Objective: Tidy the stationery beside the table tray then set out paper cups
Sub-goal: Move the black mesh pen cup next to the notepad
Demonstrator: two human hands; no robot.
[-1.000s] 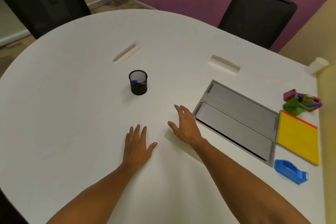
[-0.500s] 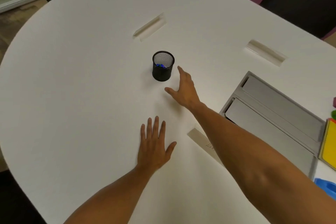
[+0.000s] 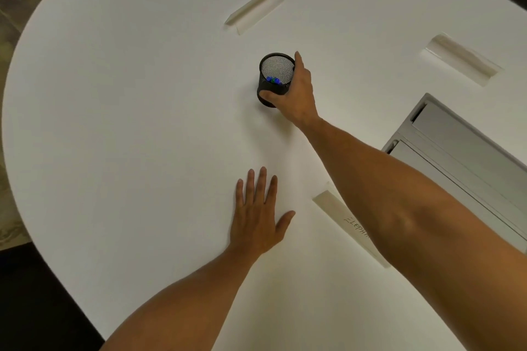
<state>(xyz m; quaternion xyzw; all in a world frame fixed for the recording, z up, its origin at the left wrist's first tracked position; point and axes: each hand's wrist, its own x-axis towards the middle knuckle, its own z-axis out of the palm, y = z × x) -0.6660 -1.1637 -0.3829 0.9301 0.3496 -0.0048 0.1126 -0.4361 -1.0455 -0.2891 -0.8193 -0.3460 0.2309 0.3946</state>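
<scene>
Right hand: the right hand (image 3: 296, 94) is wrapped around the black mesh pen cup (image 3: 275, 78), thumb across its near lower wall, fingers round its far side.
Left hand: the left hand (image 3: 256, 216) lies flat and empty on the white desk (image 3: 128, 122), palm down, fingers spread, well short of the cup and nearer the person.
Cup position: on the desk at the end of the outstretched right arm, beyond the left hand.
Cup axis: long axis close to vertical, open mouth up; whether the base is lifted cannot be told.
Cup contents: small blue and green items at the bottom, too small to identify.
Tray: the grey table tray (image 3: 467, 157) is sunk into the desk outboard of the right forearm, its long sides running diagonally.
Slots: one recessed slot (image 3: 253, 8) beyond the right hand, another (image 3: 462, 58) to its outer side, a third (image 3: 342, 216) between the left hand and the right forearm.
Open room: bare desk stretches outboard of the left hand to the curved edge.
</scene>
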